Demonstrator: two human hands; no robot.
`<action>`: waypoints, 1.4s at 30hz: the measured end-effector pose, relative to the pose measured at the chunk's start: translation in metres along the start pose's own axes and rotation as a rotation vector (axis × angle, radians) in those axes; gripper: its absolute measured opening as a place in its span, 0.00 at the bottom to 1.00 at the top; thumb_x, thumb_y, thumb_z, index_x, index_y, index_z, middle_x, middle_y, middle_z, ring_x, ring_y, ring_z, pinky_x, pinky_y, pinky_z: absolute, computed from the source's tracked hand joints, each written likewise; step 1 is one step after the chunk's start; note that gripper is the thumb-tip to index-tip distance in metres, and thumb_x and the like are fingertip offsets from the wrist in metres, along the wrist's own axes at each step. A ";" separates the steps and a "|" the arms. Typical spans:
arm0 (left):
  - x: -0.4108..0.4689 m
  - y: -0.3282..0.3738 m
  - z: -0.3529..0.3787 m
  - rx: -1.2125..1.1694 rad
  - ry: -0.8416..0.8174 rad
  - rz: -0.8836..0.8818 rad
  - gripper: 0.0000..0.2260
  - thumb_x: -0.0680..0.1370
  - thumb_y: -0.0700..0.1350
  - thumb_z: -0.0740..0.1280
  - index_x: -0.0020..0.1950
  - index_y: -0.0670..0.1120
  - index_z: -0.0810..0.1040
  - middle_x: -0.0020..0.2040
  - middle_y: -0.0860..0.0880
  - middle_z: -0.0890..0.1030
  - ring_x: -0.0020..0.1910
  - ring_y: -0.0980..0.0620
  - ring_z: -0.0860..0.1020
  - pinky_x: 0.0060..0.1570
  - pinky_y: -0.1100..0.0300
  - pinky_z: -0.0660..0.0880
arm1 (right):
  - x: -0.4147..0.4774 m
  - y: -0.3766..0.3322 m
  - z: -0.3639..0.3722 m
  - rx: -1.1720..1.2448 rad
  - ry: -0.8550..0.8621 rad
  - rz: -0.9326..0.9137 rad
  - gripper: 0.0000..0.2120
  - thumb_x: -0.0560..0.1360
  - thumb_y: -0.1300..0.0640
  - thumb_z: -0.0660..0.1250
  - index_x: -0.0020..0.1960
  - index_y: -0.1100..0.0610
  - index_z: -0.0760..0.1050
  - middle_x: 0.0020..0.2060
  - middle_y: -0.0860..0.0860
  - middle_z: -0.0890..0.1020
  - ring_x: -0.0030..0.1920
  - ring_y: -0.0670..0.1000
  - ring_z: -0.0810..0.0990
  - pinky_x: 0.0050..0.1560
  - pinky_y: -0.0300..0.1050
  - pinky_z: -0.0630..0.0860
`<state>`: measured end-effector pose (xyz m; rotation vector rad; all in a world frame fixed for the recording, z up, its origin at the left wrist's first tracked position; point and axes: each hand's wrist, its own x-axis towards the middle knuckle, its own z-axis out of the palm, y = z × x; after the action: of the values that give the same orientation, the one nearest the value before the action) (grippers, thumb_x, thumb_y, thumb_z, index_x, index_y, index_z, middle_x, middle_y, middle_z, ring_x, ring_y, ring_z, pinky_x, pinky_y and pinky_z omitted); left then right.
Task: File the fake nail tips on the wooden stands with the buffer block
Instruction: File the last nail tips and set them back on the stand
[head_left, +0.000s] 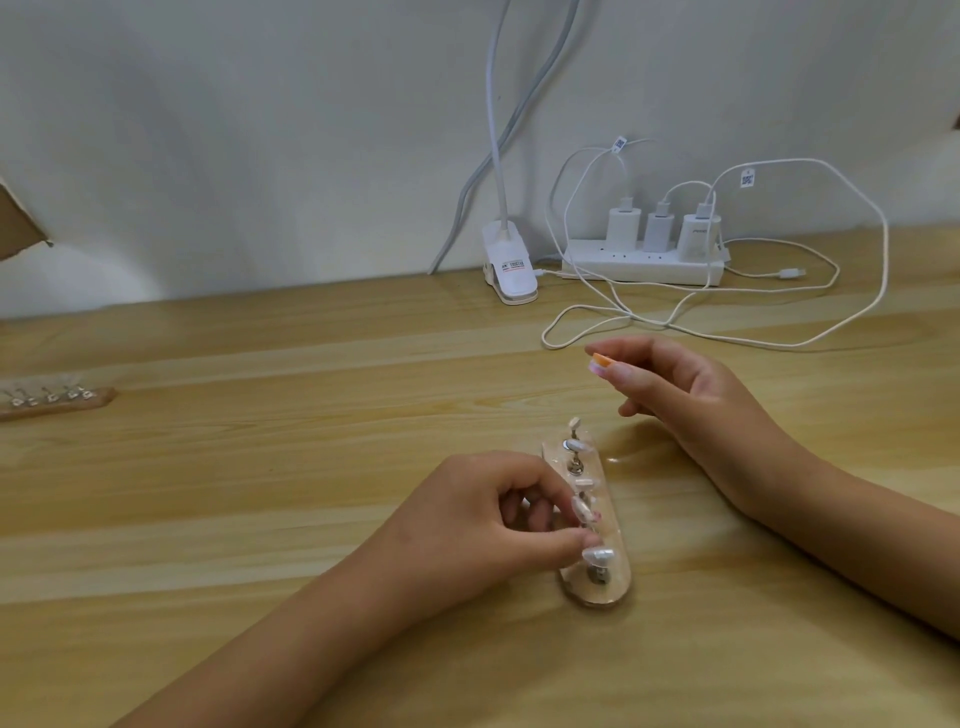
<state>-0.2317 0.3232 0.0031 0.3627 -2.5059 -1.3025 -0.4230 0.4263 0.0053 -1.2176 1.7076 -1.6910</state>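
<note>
A wooden stand (613, 582) lies lengthwise on the table in front of me, with several pale fake nail tips (597, 555) mounted on metal pegs. My left hand (483, 525) rests beside the stand, its thumb and fingers pinching a nail tip near the middle. My right hand (675, 384) hovers above and behind the stand. It pinches a small buffer block (597, 362), orange on top and pale below, between thumb and fingers. A second wooden stand (57, 402) with several nail tips lies at the far left.
A white power strip (644, 267) with three chargers sits at the back against the wall. Loose white cables (727, 332) loop over the table behind my right hand. A white clip lamp (148, 278) base is clamped at the table's back edge.
</note>
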 end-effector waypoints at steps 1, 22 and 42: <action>0.000 0.000 0.001 -0.011 0.009 -0.021 0.05 0.70 0.50 0.77 0.41 0.56 0.83 0.30 0.59 0.74 0.30 0.60 0.68 0.32 0.69 0.65 | 0.000 0.000 0.000 0.001 -0.003 -0.002 0.13 0.71 0.47 0.69 0.55 0.47 0.82 0.50 0.43 0.84 0.45 0.37 0.79 0.45 0.33 0.76; 0.005 0.001 -0.004 -0.512 0.228 -0.082 0.05 0.72 0.48 0.73 0.47 0.52 0.86 0.46 0.56 0.85 0.41 0.61 0.78 0.43 0.69 0.75 | -0.015 -0.005 0.007 -0.199 -0.053 -0.428 0.19 0.72 0.51 0.69 0.62 0.53 0.76 0.53 0.50 0.78 0.54 0.55 0.77 0.55 0.48 0.75; 0.005 0.001 0.003 -0.314 0.279 0.035 0.01 0.74 0.41 0.72 0.44 0.47 0.83 0.41 0.52 0.83 0.43 0.56 0.80 0.49 0.54 0.77 | -0.019 -0.005 0.012 -0.393 -0.137 -0.475 0.14 0.72 0.49 0.72 0.56 0.51 0.79 0.50 0.46 0.78 0.53 0.48 0.76 0.55 0.38 0.71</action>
<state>-0.2375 0.3240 0.0027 0.3943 -2.0335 -1.4881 -0.4020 0.4354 0.0034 -2.0028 1.8190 -1.4980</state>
